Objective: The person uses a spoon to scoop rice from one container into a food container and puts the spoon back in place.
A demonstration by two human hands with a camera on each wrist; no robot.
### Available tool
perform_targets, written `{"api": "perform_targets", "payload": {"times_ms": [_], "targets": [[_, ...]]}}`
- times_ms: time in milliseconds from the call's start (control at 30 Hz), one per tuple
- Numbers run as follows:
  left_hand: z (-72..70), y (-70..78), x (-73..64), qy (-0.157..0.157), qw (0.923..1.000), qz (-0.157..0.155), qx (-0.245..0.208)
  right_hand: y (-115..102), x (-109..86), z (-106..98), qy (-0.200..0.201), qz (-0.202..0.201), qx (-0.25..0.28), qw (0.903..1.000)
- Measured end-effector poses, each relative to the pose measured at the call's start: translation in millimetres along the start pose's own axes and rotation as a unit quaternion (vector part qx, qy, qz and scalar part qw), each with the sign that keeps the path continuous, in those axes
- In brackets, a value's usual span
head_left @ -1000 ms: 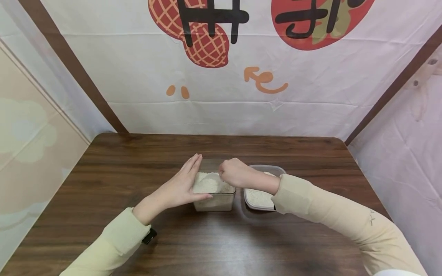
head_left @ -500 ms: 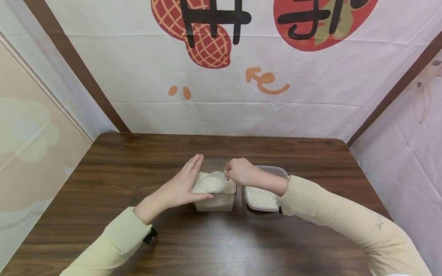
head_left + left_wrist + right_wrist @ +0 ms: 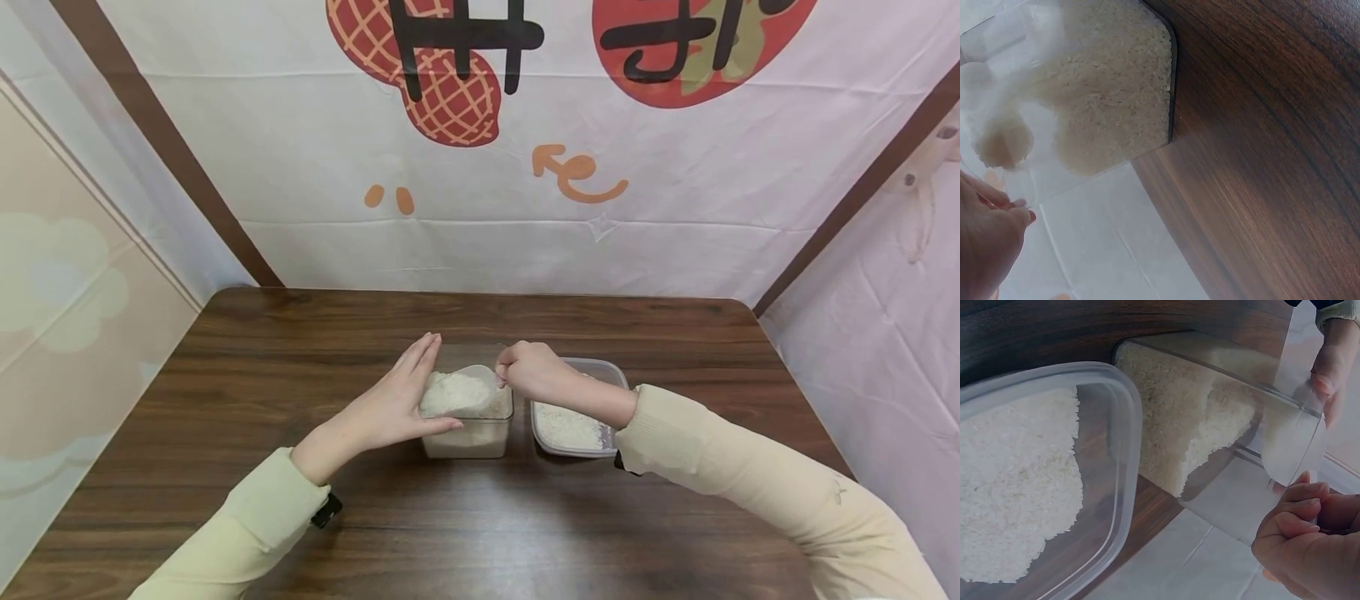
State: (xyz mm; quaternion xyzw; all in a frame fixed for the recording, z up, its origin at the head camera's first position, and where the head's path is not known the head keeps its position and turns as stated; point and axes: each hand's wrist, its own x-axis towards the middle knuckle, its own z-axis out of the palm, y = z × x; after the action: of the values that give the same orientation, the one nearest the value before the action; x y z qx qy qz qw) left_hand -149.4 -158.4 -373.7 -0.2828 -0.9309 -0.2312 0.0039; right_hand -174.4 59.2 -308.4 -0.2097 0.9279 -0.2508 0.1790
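Observation:
A tall clear container [image 3: 465,442], partly filled with rice, stands at the middle of the table. My left hand [image 3: 382,412] holds it at its left side, thumb along the near rim and fingers reaching to the far side. My right hand [image 3: 536,369] grips the handle of a translucent scoop [image 3: 486,380], its fingers curled; the handle is mostly hidden. The scoop, with white rice in it, tilts leftward within the container's mouth. In the right wrist view, rice [image 3: 1166,406] slopes inside the container, below the right hand [image 3: 1291,531] at the rim.
Right of the container, close to it, a shallow clear tub [image 3: 573,452] holds a layer of rice [image 3: 1016,487] with part of its bottom bare. The right forearm passes over this tub. Behind the wooden table [image 3: 337,333] hangs a printed cloth [image 3: 480,250].
My right hand has shifted a little to the right with the scoop, and more of the scoop's bowl shows. The left hand stays on the container.

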Motion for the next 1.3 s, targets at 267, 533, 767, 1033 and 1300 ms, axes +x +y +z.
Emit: {"api": "perform_targets", "payload": {"times_ms": [267, 533, 767, 1033, 1300], "targets": [[0.6, -0.7, 0.8, 0.002, 1.0000, 0.003, -0.001, 6.0, -2.2, 0.1, 0.005, 0.005, 0.035, 0.9994], [1.0, -0.3, 1.0, 0.001, 1.0000, 0.002, 0.001, 12.2, -4.7, 0.6, 0.014, -0.004, 0.052, 0.9986], [0.5, 0.0, 0.7, 0.001, 1.0000, 0.001, -0.001, 13.9, -6.2, 1.1, 0.013, 0.015, 0.073, 0.9971], [-0.2, -0.3, 0.1, 0.000, 1.0000, -0.001, -0.001, 17.0, -7.9, 0.9, 0.017, 0.028, 0.109, 0.9935], [0.0, 0.0, -0.2, 0.002, 1.0000, -0.001, 0.003, 20.1, -11.9, -2.7, 0.021, 0.026, 0.125, 0.9916]]}}
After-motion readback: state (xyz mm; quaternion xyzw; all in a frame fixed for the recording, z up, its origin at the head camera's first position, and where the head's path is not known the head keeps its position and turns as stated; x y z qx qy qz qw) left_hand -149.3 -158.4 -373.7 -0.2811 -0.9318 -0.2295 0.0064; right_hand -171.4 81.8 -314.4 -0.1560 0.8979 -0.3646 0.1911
